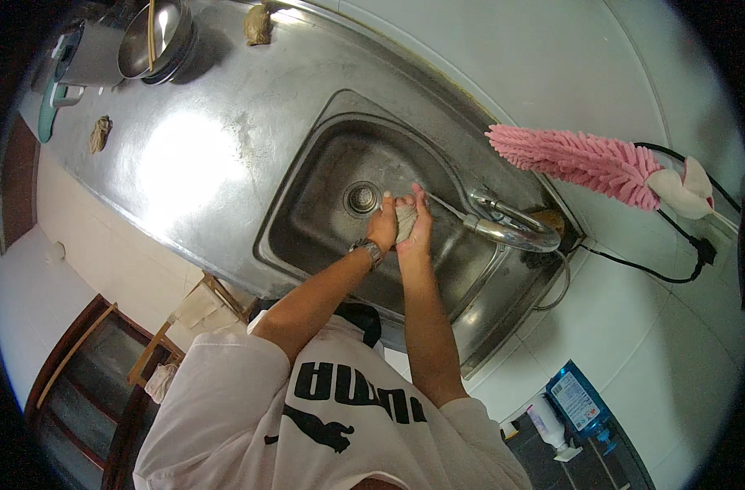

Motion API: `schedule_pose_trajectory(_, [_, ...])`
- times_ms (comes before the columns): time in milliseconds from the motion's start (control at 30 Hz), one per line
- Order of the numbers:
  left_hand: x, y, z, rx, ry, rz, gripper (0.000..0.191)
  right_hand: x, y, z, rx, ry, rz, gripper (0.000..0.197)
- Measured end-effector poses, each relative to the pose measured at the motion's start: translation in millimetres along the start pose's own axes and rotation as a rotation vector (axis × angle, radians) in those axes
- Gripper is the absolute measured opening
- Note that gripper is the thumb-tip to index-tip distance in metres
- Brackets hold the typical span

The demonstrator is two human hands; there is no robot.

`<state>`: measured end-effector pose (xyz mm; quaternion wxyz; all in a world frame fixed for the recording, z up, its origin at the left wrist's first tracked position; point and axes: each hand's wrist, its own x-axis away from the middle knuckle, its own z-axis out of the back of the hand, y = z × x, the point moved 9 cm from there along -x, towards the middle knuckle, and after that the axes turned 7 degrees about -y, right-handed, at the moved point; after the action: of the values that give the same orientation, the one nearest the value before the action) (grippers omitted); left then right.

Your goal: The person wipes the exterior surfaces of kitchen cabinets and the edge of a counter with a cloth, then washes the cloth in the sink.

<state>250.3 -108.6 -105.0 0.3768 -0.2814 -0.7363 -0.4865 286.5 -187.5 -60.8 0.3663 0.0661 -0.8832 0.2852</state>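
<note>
Over the stainless steel sink (329, 165), my left hand (381, 223) and my right hand (421, 220) come together around a crumpled beige cloth (406, 222). My left wrist wears a metal-banded watch (368, 250). The cloth lies between the two palms, with fingers on both sides of it. A chrome faucet (513, 233) arches in from the right, and a thin stream of water runs from its spout to the fingertips of my right hand. The round drain strainer (362, 199) shows just beyond my left hand.
On the counter (256, 79) lie two crumpled cloths, one near the back edge (258, 26), one at left (101, 133). Stacked metal bowls (155, 43) with chopsticks stand beside a pot (93, 55). A pink duster (574, 159) hangs at right; bottles (550, 422) stand lower right.
</note>
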Motion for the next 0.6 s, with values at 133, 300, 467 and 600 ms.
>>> schedule_pose_trajectory(133, [30, 54, -2, -0.522, 0.088, -0.128, 0.064, -6, -4, -10, -0.024, -0.114, -0.035, 0.027])
schedule_pose_trajectory(300, [39, 77, -2, -0.610, 0.128, -0.339, 0.062, -8, -7, -18, 0.030, -0.075, -0.066, 0.020])
schedule_pose_trajectory(467, [34, 72, -4, -0.764, 0.053, -0.265, 0.054, 0, -8, -26, -0.008, -0.107, -0.063, 0.026])
schedule_pose_trajectory(600, [48, 84, -17, -0.812, 0.017, -0.379, 0.052, -7, -14, -5, -0.022, -0.048, -0.022, 0.028])
